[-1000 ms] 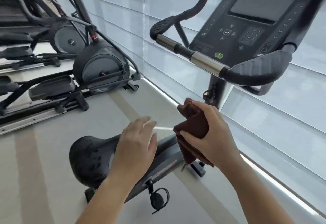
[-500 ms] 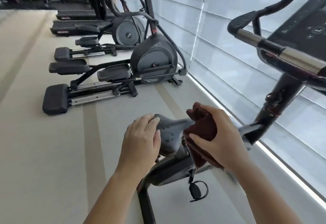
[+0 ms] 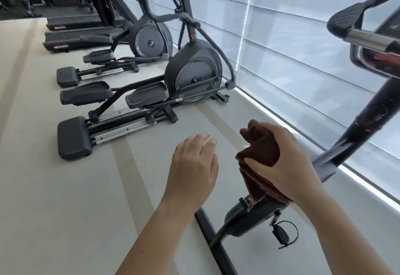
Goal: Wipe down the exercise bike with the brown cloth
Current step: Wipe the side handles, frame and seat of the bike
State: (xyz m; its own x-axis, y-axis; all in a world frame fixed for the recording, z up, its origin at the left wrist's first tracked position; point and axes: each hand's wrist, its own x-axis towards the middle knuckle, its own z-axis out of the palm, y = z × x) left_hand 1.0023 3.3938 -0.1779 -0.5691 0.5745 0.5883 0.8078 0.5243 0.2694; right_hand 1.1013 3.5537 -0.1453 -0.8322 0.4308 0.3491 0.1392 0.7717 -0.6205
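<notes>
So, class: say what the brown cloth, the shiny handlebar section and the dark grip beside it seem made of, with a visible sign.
The brown cloth: soft fabric, perhaps microfibre; it bunches in the right hand and hangs in folds. The shiny handlebar section: apparently polished metal, bright with streaked reflections. The dark grip: matte black, likely rubber or moulded plastic; barely any glare.

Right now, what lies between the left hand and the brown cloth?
Nothing but bare floor shows in the head view between the open left hand and the brown cloth, which the right hand grips.
</notes>
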